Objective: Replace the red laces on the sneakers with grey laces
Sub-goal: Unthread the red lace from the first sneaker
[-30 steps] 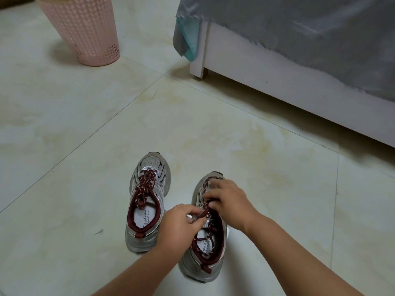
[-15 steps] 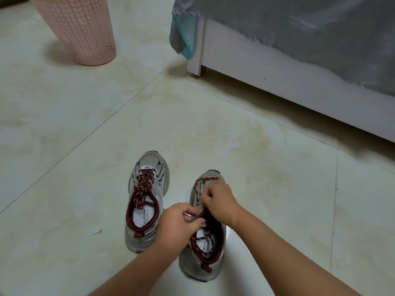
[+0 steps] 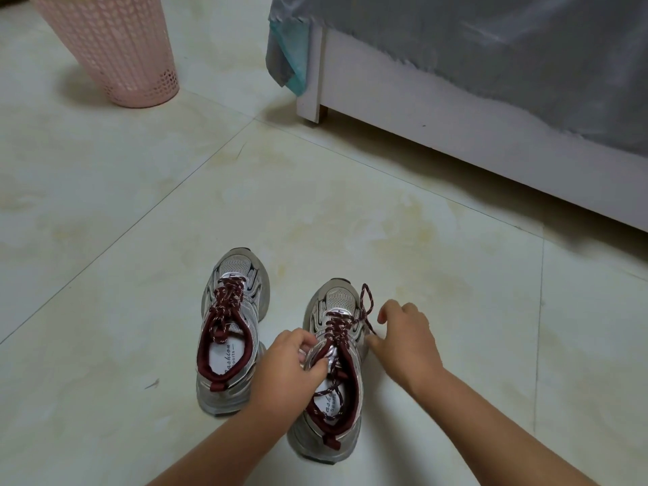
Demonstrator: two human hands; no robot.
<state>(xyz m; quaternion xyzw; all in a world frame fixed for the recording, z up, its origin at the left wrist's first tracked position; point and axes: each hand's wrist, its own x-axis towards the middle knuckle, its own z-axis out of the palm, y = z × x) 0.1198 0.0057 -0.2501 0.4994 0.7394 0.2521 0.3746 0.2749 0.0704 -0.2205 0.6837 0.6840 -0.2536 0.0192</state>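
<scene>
Beside the right sneaker (image 3: 333,373), right hand (image 3: 406,342) pinches the red lace (image 3: 364,310) sideways; left hand (image 3: 291,370) grips the tongue.

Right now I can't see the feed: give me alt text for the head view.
The left hand grips the tongue of the right sneaker on the tiled floor, while the right hand pulls a loop of its red lace out sideways. The left sneaker sits beside it, fully laced in red. Behind stand a pink basket and a bed.
</scene>
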